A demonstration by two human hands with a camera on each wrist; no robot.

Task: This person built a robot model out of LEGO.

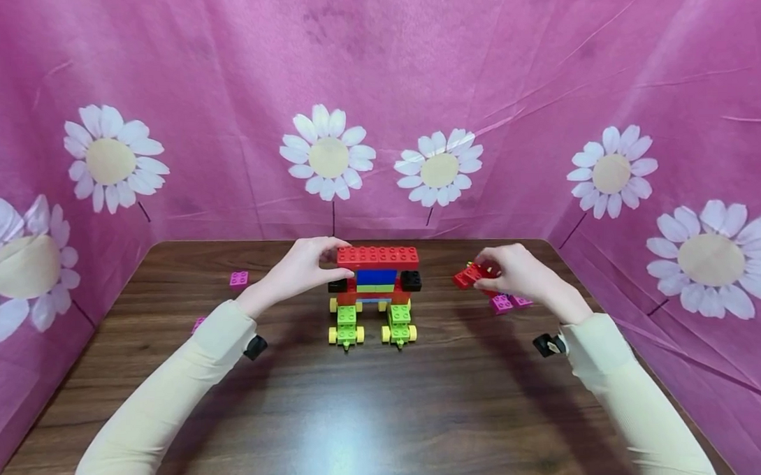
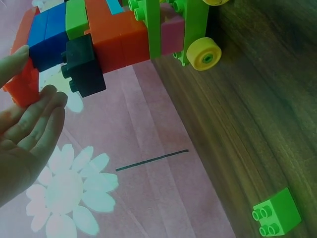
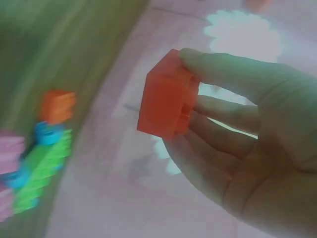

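Note:
A built-up toy-brick vehicle stands mid-table, topped by a long red brick (image 1: 378, 256). Below that are blue bricks (image 1: 377, 276), black bricks (image 1: 410, 281) on the sides and green wheeled bases (image 1: 399, 322) with yellow wheels. My left hand (image 1: 302, 268) pinches the left end of the long red brick, thumb on one side and fingers on the other, as the left wrist view shows. To the right, my right hand (image 1: 519, 271) holds a red brick (image 3: 161, 106) between thumb and fingers, above loose bricks.
Magenta bricks (image 1: 501, 304) lie under the right hand, by a green piece (image 3: 42, 171) with blue parts. Another magenta brick (image 1: 239, 279) lies at the back left. The left wrist view shows a loose green brick (image 2: 278, 213). Pink flowered cloth (image 1: 375, 70) surrounds the table's back and sides.

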